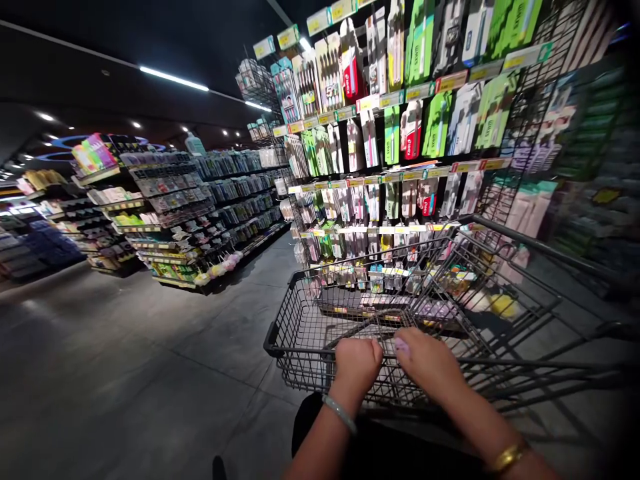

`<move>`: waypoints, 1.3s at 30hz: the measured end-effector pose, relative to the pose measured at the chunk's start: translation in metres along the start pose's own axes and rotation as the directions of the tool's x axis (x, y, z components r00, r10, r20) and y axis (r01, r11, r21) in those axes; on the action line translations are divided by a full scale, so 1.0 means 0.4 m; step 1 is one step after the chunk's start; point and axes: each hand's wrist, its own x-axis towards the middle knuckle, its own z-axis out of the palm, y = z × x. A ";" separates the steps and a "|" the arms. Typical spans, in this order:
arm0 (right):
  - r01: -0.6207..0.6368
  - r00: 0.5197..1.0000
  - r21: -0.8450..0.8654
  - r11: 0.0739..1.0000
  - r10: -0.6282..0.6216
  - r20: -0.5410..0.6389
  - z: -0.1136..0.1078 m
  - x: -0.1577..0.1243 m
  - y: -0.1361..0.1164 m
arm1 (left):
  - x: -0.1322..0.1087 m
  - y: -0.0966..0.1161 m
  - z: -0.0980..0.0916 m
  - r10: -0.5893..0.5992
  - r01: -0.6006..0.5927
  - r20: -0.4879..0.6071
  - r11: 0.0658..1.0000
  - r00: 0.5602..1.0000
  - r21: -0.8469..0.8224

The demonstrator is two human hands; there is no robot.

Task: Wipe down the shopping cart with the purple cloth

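My left hand (356, 363) and my right hand (426, 361) sit side by side, both curled over the handle bar of a black wire shopping cart (295, 320). The left wrist wears a thin silver bracelet, the right a gold bangle. The cart stretches ahead and to the right of me, with a few small items, one of them yellow (503, 305), lying in its far end. Its front nearly meets a rack of hanging toothbrush packs (390, 133).
The toothbrush rack fills the right side and stands close behind the cart. Across a wide grey floor (125, 360), long shelves of packaged goods (170, 213) run along the left. Dark shelving (595, 167) stands at the far right.
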 end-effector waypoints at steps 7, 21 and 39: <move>0.122 0.989 0.010 0.993 -0.120 -0.086 -0.005 -0.055 0.082 | -0.002 -0.016 0.004 0.003 -0.003 0.008 1.000 1.000 -0.008; 0.263 0.947 -0.038 0.964 -0.266 -0.183 0.028 -0.095 0.055 | 0.011 -0.060 -0.026 0.018 -0.022 0.078 0.998 0.997 0.059; 0.088 0.975 -0.165 0.982 -0.119 -0.188 -0.048 -0.098 0.137 | 0.020 0.086 0.003 0.042 -0.042 0.000 0.999 0.999 0.014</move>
